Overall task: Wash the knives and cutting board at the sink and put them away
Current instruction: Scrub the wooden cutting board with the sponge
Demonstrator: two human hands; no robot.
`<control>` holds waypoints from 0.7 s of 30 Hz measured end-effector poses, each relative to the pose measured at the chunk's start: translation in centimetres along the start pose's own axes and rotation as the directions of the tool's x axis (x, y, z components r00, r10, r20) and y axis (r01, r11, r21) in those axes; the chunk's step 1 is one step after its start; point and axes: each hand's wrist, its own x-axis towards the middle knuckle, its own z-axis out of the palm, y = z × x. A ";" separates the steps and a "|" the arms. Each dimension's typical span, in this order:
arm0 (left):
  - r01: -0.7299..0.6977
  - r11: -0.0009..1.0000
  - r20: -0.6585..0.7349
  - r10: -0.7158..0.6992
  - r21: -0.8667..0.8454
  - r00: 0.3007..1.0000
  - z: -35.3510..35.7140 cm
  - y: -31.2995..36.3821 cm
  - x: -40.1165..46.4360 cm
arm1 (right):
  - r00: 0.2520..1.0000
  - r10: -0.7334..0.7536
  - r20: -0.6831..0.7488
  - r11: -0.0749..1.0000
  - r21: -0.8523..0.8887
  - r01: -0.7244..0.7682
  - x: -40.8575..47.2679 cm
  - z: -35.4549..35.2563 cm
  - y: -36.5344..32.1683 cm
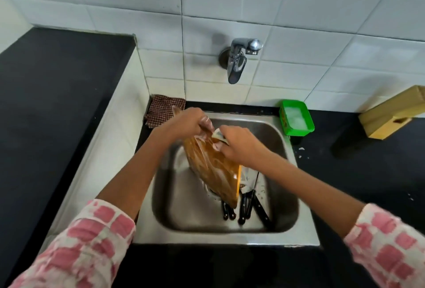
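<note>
The left hand [189,122] grips the cutting board [213,168] upright in the sink [287,234]; the right hand [239,142] pinches a sponge [218,135] against it.

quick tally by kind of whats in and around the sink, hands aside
cutting board: 1, held tilted in the sink
scrubber: 1, in the right hand
knives: black handles overlap, exact count unclear
green soap tub: 1
checked cloth: 1
wooden block: 1
Total: 5 plus the knives
</note>
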 end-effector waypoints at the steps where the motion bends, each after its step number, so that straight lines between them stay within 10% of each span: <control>1: 0.008 0.999 -0.023 -0.009 -0.034 1.000 -0.1 -0.3 -0.2 | 0.997 0.065 -0.035 0.997 0.051 -0.063 -0.1 0.4 -1.0; 5: 0.172 0.871 -0.227 -0.303 -0.461 0.926 2.7 -1.7 -1.7 | 0.963 0.246 -0.109 0.946 0.242 -0.214 -0.5 2.4 -5.0; 7: 0.171 0.449 -0.134 -0.570 -0.877 0.811 5.5 -1.8 -2.8 | 0.954 0.278 -0.117 0.910 0.351 -0.222 -1.2 4.2 -7.1; 10: 0.084 -0.031 0.086 -0.605 -0.996 0.791 7.3 -2.0 -3.9 | 0.930 0.360 -0.075 0.715 0.663 -0.223 -1.9 6.8 -9.3; 13: 0.148 -0.040 0.147 -0.501 -0.988 0.853 7.0 -2.3 -4.5 | 0.894 0.447 -0.031 0.290 0.950 -0.112 -1.2 7.9 -10.1; 15: 0.186 0.034 0.144 -0.500 -0.982 0.854 6.5 -1.9 -4.9 | 0.847 0.530 -0.031 0.199 0.976 -0.089 1.4 8.0 -9.7; 21: 0.227 0.064 0.157 -0.542 -0.972 0.825 6.2 -2.5 -5.4 | 0.769 0.625 -0.136 0.389 0.908 -0.155 10.2 7.2 -7.7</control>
